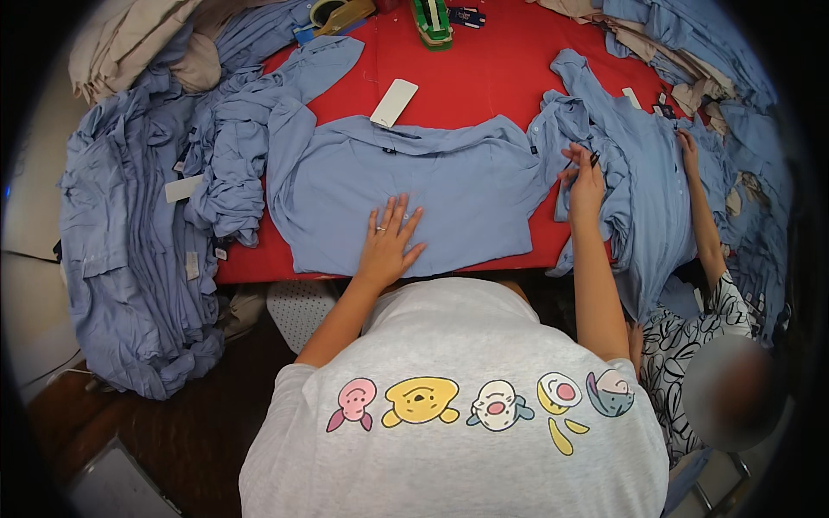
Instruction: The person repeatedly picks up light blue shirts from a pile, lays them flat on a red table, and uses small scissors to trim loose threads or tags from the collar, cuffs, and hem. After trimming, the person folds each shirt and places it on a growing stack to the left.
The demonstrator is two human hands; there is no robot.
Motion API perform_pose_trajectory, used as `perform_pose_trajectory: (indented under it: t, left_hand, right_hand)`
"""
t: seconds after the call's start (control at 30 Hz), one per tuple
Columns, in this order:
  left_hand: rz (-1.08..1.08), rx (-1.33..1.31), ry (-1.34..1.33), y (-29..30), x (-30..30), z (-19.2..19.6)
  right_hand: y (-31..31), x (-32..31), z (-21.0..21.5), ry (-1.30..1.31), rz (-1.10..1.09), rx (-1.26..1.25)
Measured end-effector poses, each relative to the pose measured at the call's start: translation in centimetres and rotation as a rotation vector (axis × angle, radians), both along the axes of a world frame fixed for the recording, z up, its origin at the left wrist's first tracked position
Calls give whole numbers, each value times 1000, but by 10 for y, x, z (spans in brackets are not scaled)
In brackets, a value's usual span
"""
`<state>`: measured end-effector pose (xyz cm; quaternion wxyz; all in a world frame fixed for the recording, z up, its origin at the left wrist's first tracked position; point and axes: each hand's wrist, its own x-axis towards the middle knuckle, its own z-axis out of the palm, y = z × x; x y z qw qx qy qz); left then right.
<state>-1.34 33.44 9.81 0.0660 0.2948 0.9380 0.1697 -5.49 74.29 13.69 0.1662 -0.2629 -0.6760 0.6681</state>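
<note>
A light blue shirt (466, 203) lies spread on the red table, its collar toward the far side. My left hand (389, 246) rests flat on it near the front edge, fingers spread, a ring on one finger. To the right of the shirt's body, my right hand (585, 183) is raised with curled fingers around a small black tool (594, 159). Too little of the tool shows to tell its kind. Beside the collar is a white card tag (395, 103). More crumpled blue shirts (635, 173) lie just right of my right hand.
Blue shirts (142, 242) are heaped at the left, hanging over the edge. Beige garments (129, 52) lie at the far left. A green tape dispenser (432, 24) and a tape roll (337, 14) stand at the back. On the right, another person's hand (687, 147) touches shirts.
</note>
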Motion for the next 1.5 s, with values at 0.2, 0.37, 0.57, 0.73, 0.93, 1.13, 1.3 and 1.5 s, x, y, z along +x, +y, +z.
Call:
perform_pose_trajectory:
  t: [0.2, 0.37, 0.57, 0.73, 0.93, 1.13, 1.3, 1.5]
  left_hand:
    - [550, -261, 323, -148, -24, -12]
    - [809, -90, 369, -218, -10, -22]
    - [898, 122, 161, -176, -18, -38]
    - [847, 895, -671, -145, -47, 5]
    - [443, 1364, -806, -165, -63, 153]
    - [203, 1693, -375, -145, -67, 242]
    - [476, 1730, -202, -64, -115, 273]
    - [-36, 1811, -292, 37, -205, 323]
  right_hand:
    - [-41, 88, -54, -128, -158, -86]
    - [-79, 129, -80, -153, -166, -51]
    - [-124, 84, -87, -361, 47, 442]
    - [-122, 56, 0, -340, 362, 62]
    - [-43, 58, 158, -4, 560, -184]
    - [10, 2, 261, 158, 739, -265]
    - [27, -113, 260, 58, 837, -110]
    - [121, -261, 329, 411, 526, -68]
